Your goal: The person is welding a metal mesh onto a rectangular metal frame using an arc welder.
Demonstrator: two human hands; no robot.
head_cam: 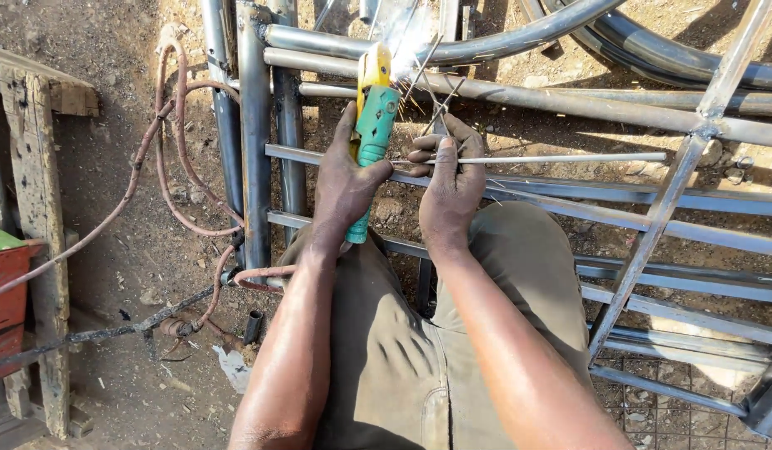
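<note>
From the head view, steel tubes of the gate frame (502, 96) crowd the top edge, with bare dirt open at left. Glare hides the electrode tip. The left hand (342, 179) clasps the green-yellow electrode holder (372, 125); the right hand (448, 187) pinches spare welding rods (552, 157) just beside it.

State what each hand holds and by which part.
The left hand grips the green and yellow electrode holder around its green handle. The right hand holds a bundle of thin welding rods near their left ends.
</note>
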